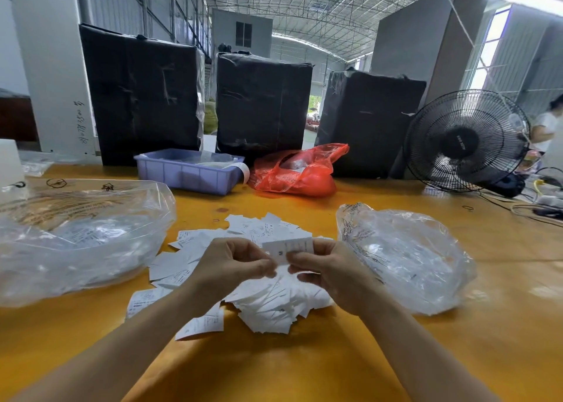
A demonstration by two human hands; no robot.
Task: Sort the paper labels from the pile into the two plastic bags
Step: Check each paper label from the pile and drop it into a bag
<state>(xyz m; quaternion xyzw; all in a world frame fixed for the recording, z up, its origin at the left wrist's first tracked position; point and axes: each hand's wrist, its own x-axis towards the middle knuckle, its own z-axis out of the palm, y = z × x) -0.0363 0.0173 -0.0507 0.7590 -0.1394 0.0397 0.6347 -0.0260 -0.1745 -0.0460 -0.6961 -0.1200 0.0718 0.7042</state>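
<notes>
Over the loose pile of white paper labels (262, 298) on the yellow counter (335, 365), both hands meet, left (231, 264) and right (326, 272) pinching one small white label (288, 249) between two clear plastic bags.

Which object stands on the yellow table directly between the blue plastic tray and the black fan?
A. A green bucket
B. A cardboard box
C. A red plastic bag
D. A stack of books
C: the red plastic bag lies crumpled on the yellow table, just right of the blue plastic tray and left of the black fan.
</notes>
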